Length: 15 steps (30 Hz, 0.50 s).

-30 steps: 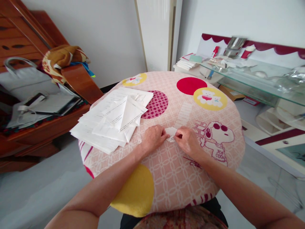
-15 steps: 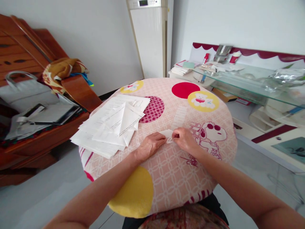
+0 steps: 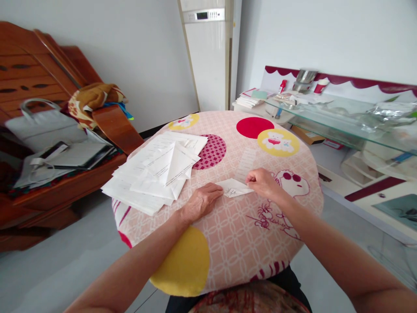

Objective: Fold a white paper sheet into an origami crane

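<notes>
A small folded piece of white paper (image 3: 233,188) with handwriting lies on the round table's pink patterned cloth (image 3: 241,234). My left hand (image 3: 202,201) rests on the cloth with curled fingers pressing the paper's left corner. My right hand (image 3: 264,182) is closed, its fingertips pinching the paper's right end. A loose stack of white sheets (image 3: 156,171) lies on the table to the left of my hands.
A wooden bench (image 3: 58,174) at the left carries a grey handbag (image 3: 42,126), papers and a brown cloth. At the right, a glass shelf (image 3: 342,117) holds cups, bottles and papers. A tall white air conditioner (image 3: 208,56) stands against the far wall.
My hands have moved apart along the paper, so more of it shows between them. My right hand slid to the right; the camera view lifted a little.
</notes>
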Each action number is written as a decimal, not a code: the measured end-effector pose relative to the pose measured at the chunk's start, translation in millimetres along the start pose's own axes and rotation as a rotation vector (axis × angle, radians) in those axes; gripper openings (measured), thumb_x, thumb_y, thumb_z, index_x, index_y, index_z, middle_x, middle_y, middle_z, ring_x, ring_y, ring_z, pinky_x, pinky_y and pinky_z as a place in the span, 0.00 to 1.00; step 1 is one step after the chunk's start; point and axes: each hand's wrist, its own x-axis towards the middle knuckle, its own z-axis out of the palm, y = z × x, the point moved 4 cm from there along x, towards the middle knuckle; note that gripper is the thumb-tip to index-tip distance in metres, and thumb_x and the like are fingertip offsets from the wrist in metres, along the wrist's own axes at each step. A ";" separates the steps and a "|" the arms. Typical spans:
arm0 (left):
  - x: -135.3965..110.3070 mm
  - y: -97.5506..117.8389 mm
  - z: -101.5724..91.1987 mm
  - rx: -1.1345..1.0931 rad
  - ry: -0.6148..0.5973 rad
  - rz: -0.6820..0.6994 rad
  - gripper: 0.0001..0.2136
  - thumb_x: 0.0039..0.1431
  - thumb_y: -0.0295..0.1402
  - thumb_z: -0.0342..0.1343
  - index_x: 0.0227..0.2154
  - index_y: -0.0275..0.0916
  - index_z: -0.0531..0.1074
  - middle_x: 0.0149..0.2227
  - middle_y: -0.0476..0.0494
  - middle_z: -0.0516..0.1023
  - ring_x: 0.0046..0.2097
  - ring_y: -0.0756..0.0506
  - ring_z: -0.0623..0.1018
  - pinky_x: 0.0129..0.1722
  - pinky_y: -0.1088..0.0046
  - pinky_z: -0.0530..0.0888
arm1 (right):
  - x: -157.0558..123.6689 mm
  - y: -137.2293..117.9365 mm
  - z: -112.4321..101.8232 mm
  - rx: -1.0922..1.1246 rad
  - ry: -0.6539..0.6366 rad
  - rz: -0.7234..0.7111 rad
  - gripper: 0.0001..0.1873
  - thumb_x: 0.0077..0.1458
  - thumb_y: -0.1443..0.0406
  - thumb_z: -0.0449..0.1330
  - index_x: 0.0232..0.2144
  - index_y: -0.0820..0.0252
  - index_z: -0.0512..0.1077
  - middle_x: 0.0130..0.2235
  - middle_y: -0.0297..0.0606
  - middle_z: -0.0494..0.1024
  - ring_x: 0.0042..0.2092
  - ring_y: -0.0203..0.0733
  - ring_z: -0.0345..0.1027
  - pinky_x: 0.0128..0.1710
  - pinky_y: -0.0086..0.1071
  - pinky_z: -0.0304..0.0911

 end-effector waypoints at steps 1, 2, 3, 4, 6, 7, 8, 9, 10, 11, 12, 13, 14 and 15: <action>1.1 1.4 -0.5 -0.003 0.001 -0.007 0.10 0.65 0.24 0.50 0.41 0.35 0.76 0.44 0.39 0.80 0.46 0.45 0.78 0.45 0.68 0.78 | 6.7 -5.4 -1.9 -0.012 0.055 -0.050 0.10 0.48 0.76 0.55 0.26 0.64 0.77 0.27 0.38 0.77 0.29 0.37 0.67 0.31 0.29 0.54; 2.5 2.7 -1.0 0.000 0.002 -0.018 0.09 0.65 0.25 0.50 0.41 0.35 0.76 0.43 0.38 0.80 0.45 0.44 0.78 0.45 0.67 0.77 | 13.5 -11.9 -1.9 -0.022 0.094 -0.111 0.10 0.51 0.75 0.55 0.28 0.65 0.77 0.29 0.39 0.78 0.31 0.37 0.67 0.32 0.29 0.54; 3.8 3.9 -1.4 0.008 -0.001 -0.031 0.09 0.65 0.26 0.51 0.41 0.35 0.76 0.43 0.37 0.80 0.45 0.44 0.78 0.45 0.67 0.77 | 20.1 -19.0 0.6 -0.030 0.093 -0.176 0.10 0.52 0.74 0.55 0.29 0.64 0.77 0.30 0.39 0.78 0.32 0.38 0.66 0.32 0.29 0.54; 5.0 5.0 -1.6 0.018 -0.004 -0.043 0.08 0.65 0.27 0.51 0.40 0.35 0.76 0.42 0.37 0.80 0.44 0.44 0.78 0.44 0.66 0.77 | 26.5 -25.3 5.3 -0.040 0.052 -0.223 0.08 0.52 0.73 0.56 0.27 0.64 0.76 0.28 0.38 0.77 0.31 0.37 0.65 0.31 0.29 0.52; 6.5 6.2 -1.5 0.033 -0.011 -0.058 0.07 0.65 0.28 0.52 0.38 0.35 0.76 0.41 0.38 0.80 0.43 0.43 0.78 0.43 0.66 0.77 | 37.4 -33.4 15.4 -0.023 -0.057 -0.250 0.09 0.51 0.73 0.58 0.22 0.64 0.74 0.24 0.35 0.73 0.28 0.35 0.61 0.29 0.30 0.50; 6.7 6.4 -1.3 0.037 -0.014 -0.060 0.07 0.65 0.28 0.52 0.38 0.35 0.75 0.40 0.38 0.80 0.43 0.43 0.78 0.43 0.66 0.77 | 42.0 -34.3 19.4 0.022 -0.113 -0.221 0.09 0.50 0.74 0.58 0.20 0.63 0.73 0.22 0.33 0.71 0.28 0.35 0.60 0.29 0.30 0.49; 6.7 6.3 -1.0 0.038 -0.015 -0.059 0.07 0.65 0.28 0.52 0.38 0.35 0.75 0.40 0.38 0.80 0.43 0.43 0.78 0.43 0.67 0.77 | 45.6 -33.8 22.5 0.076 -0.170 -0.181 0.09 0.48 0.74 0.59 0.19 0.63 0.73 0.21 0.32 0.70 0.27 0.34 0.60 0.28 0.29 0.49; 6.6 6.1 -0.7 0.037 -0.014 -0.057 0.07 0.66 0.28 0.52 0.38 0.35 0.75 0.40 0.38 0.80 0.43 0.44 0.78 0.43 0.67 0.77 | 48.5 -32.0 24.4 0.130 -0.220 -0.137 0.09 0.46 0.75 0.59 0.18 0.63 0.73 0.20 0.31 0.69 0.26 0.34 0.60 0.28 0.29 0.49; 6.6 5.8 -0.6 0.037 -0.009 -0.055 0.07 0.66 0.28 0.52 0.38 0.35 0.75 0.41 0.38 0.80 0.42 0.44 0.78 0.43 0.67 0.77 | 50.5 -29.4 25.2 0.177 -0.268 -0.095 0.08 0.45 0.75 0.60 0.19 0.63 0.73 0.19 0.30 0.69 0.25 0.33 0.60 0.27 0.28 0.49; 6.7 5.7 -0.6 0.037 -0.002 -0.053 0.07 0.66 0.29 0.52 0.38 0.35 0.75 0.41 0.38 0.80 0.43 0.44 0.78 0.42 0.67 0.77 | 51.7 -26.2 25.3 0.211 -0.312 -0.061 0.07 0.44 0.75 0.61 0.19 0.63 0.74 0.18 0.29 0.69 0.24 0.32 0.60 0.25 0.28 0.50; 7.2 5.7 -0.7 0.037 0.008 -0.052 0.07 0.66 0.29 0.52 0.37 0.35 0.75 0.41 0.38 0.80 0.43 0.44 0.78 0.42 0.67 0.77 | 52.3 -22.8 24.5 0.232 -0.349 -0.037 0.06 0.43 0.75 0.61 0.19 0.63 0.74 0.18 0.29 0.69 0.22 0.32 0.59 0.24 0.27 0.50; 7.8 6.0 -1.0 0.037 0.019 -0.052 0.08 0.67 0.29 0.51 0.37 0.35 0.75 0.41 0.38 0.80 0.43 0.44 0.78 0.42 0.67 0.78 | 52.3 -19.1 23.3 0.244 -0.377 -0.018 0.06 0.44 0.74 0.62 0.19 0.64 0.74 0.16 0.28 0.68 0.20 0.31 0.58 0.22 0.27 0.50; 8.7 6.5 -1.4 0.034 0.031 -0.053 0.08 0.67 0.29 0.51 0.37 0.36 0.76 0.41 0.38 0.79 0.43 0.44 0.78 0.42 0.67 0.78 | 51.5 -15.2 22.1 0.255 -0.404 -0.002 0.05 0.44 0.74 0.62 0.20 0.64 0.74 0.15 0.28 0.67 0.19 0.30 0.57 0.21 0.26 0.50; 9.7 7.3 -1.7 0.028 0.040 -0.054 0.09 0.67 0.30 0.50 0.38 0.36 0.76 0.42 0.38 0.79 0.43 0.44 0.78 0.43 0.66 0.78 | 49.7 -11.3 21.3 0.271 -0.429 0.019 0.05 0.45 0.73 0.62 0.20 0.64 0.74 0.15 0.28 0.67 0.18 0.30 0.57 0.19 0.26 0.50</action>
